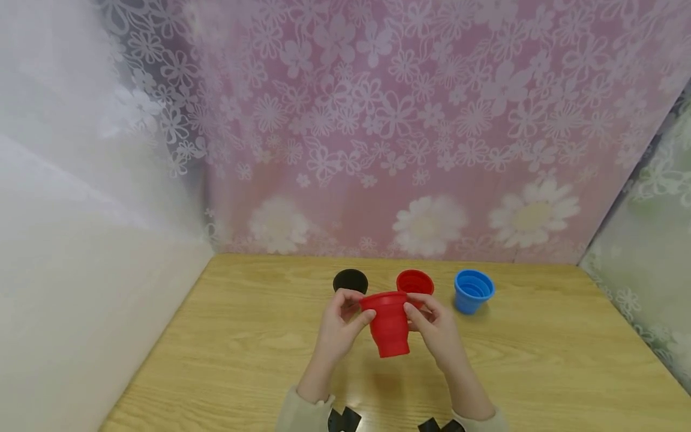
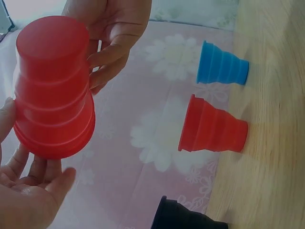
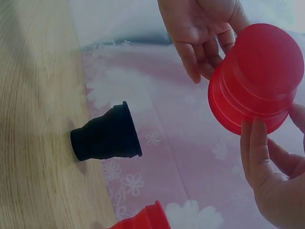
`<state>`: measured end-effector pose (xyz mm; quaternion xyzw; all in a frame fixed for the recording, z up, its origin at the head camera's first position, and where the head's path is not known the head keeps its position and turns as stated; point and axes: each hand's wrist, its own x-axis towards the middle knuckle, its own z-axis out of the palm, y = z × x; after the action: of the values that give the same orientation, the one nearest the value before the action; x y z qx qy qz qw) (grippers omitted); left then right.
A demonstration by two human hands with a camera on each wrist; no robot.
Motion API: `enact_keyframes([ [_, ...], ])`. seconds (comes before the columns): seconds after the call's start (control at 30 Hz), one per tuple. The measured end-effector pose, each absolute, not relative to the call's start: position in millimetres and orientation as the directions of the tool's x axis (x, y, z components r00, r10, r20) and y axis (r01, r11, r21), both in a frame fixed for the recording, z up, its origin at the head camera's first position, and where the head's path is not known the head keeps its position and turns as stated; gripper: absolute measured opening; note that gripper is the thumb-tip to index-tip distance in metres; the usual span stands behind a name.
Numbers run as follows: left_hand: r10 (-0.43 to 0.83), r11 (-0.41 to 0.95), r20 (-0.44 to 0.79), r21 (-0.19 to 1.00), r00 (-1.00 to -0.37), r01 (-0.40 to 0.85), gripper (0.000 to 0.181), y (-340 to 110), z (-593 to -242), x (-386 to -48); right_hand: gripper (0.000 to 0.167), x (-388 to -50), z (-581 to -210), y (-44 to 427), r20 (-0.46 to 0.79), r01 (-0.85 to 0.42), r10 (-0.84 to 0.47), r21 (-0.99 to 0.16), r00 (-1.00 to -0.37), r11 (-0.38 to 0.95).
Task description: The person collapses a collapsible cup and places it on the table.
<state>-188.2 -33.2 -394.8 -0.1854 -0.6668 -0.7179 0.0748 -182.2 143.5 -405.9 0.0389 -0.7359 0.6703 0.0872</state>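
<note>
Between both hands a red collapsible cup (image 1: 390, 327) is held above the table, rim up and slightly tilted. My left hand (image 1: 339, 327) pinches its rim on the left, thumb in front and fingers behind. On the opposite side my right hand (image 1: 436, 329) pinches the rim in the same manner. In the left wrist view the held cup (image 2: 55, 90) shows its smooth base and stepped wall. Behind the hands stand a black cup (image 1: 351, 281) and a second red cup (image 1: 414, 281), each partly covered in the head view.
A blue collapsible cup (image 1: 472, 291) stands upright at the right of the row. The wooden table (image 1: 227, 336) meets a pink flowered cloth (image 1: 345, 150) at the back. A pale wall (image 1: 97, 240) borders the left side, and a flowered sheet (image 1: 648, 276) the right.
</note>
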Motion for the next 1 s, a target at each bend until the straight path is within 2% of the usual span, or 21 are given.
enact_keyframes([
  [0.17,0.135,-0.211,0.348,0.925,-0.928,0.316,0.025,-31.9,-406.1,-195.6,0.033,-186.9,-406.1,143.8,0.161,-0.16,0.012,-0.984,-0.987,0.08],
  [0.37,0.115,-0.19,0.278,0.948,-0.954,0.254,0.023,-32.0,-410.4,-198.5,0.033,-189.5,-400.3,144.0,0.14,-0.139,-0.003,-0.983,-0.99,0.121],
  [0.57,0.14,-0.181,0.243,0.959,-0.96,0.217,0.023,-33.0,-413.6,-200.6,0.034,-191.2,-390.6,148.1,0.179,-0.197,-0.109,-0.963,-0.978,0.186],
  [0.73,0.171,-0.166,0.218,0.968,-0.961,0.19,0.02,-33.2,-415.2,-201.2,0.029,-191.7,-392.0,154.5,0.141,-0.17,-0.169,-0.971,-0.975,0.17],
  [0.87,0.19,-0.149,0.249,0.963,-0.95,0.223,0.016,-30.9,-412.4,-201.5,0.026,-193.7,-393.8,156.0,0.122,-0.15,-0.179,-0.977,-0.976,0.153],
  [1.0,0.208,-0.085,0.276,0.961,-0.938,0.264,0.017,-26.6,-398.7,-198.8,0.025,-196.1,-393.8,156.9,0.102,-0.12,-0.126,-0.983,-0.987,0.14],
])
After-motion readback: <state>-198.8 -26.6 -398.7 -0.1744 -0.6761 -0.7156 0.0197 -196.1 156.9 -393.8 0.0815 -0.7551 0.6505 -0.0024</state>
